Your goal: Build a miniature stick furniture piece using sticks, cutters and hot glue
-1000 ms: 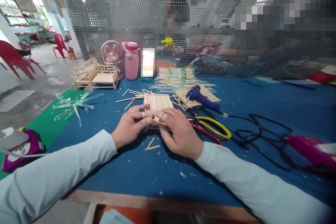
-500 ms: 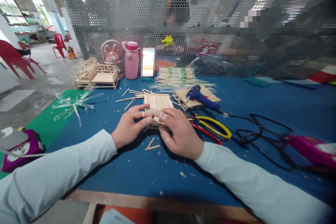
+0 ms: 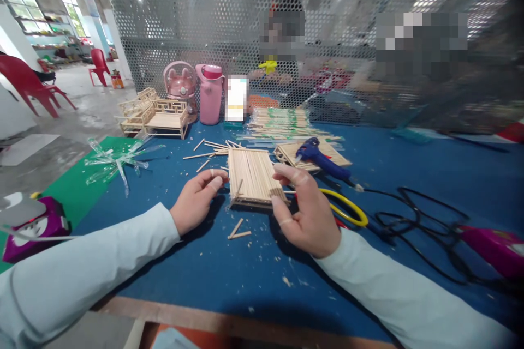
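A slatted wooden stick panel [image 3: 251, 172] lies on the blue table in front of me, with a short stick [image 3: 239, 186] standing up at its near left corner. My left hand [image 3: 200, 196] is beside the panel's left edge, thumb and forefinger pressed together; whatever they may hold is too small to make out. At the right edge, my right hand [image 3: 307, 210] has thumb and fingers apart, holding nothing. Two short sticks [image 3: 239, 230] rest on the table nearer to me. Loose sticks [image 3: 210, 148] are scattered behind the panel.
A blue glue gun [image 3: 321, 158] lies on another stick panel [image 3: 290, 152] at the right, near yellow-handled pliers [image 3: 347, 208] and a black cable [image 3: 409, 218]. Farther back stand small wooden furniture [image 3: 164, 117], a pink bottle [image 3: 210, 95] and stick bundles [image 3: 278, 120]. A person sits behind the mesh.
My right hand has moved right, off the panel, and its fingers have opened. My left hand has drawn slightly left. The panel's top and the upright stick now show.
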Motion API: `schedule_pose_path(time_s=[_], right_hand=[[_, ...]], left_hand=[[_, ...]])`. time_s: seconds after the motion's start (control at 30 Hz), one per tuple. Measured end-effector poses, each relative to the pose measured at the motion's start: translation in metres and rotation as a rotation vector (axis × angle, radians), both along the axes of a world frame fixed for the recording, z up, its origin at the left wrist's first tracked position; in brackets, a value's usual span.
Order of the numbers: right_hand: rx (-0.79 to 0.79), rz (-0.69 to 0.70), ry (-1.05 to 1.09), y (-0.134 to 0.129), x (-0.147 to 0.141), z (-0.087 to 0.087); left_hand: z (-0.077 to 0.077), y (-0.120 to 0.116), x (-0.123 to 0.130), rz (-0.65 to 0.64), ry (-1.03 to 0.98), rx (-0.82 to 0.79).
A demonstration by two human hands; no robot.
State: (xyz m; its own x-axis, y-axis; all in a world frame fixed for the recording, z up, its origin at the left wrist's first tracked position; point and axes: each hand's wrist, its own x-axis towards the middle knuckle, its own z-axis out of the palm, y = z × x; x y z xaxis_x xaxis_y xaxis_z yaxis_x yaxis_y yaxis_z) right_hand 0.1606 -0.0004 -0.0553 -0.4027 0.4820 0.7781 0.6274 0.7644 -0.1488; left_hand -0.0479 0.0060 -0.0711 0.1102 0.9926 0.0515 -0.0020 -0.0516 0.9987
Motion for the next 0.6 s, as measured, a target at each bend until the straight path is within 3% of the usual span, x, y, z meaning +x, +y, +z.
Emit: schedule_pose_path(time_s=[0.6], right_hand=[[-0.031,-0.008,-0.019,0.0013,-0.0031,-0.0033]], left_hand=[[0.0010,0.0006,0.0032,0.005,-0.096,-0.022]])
